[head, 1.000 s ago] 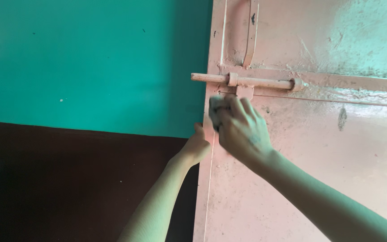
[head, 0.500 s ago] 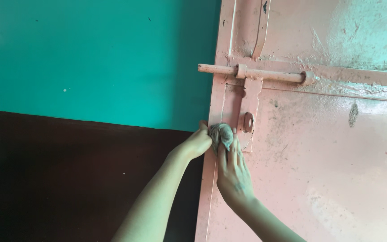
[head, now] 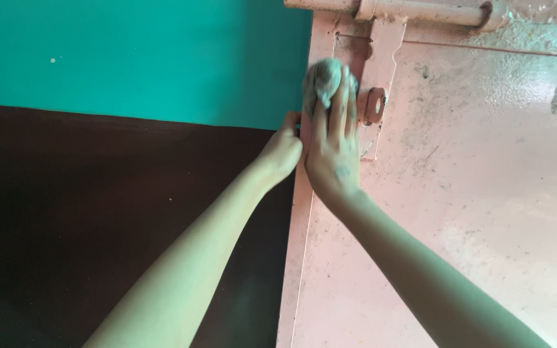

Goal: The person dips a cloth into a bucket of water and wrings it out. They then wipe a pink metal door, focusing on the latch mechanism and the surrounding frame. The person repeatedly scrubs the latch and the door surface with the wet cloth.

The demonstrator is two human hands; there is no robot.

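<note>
Pink door (head: 472, 193) — right hand (head: 333, 154) presses grey rag (head: 323, 76); left hand (head: 283, 149) grips edge.

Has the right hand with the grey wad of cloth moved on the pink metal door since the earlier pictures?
Yes. The right hand and grey cloth wad went up beside the round latch ring.

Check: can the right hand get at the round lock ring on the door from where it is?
Probably yes. The right hand presses a balled rag to the pink door just beside the lock ring; nothing lies between them. The left hand grips the door edge, clear of it.
</note>
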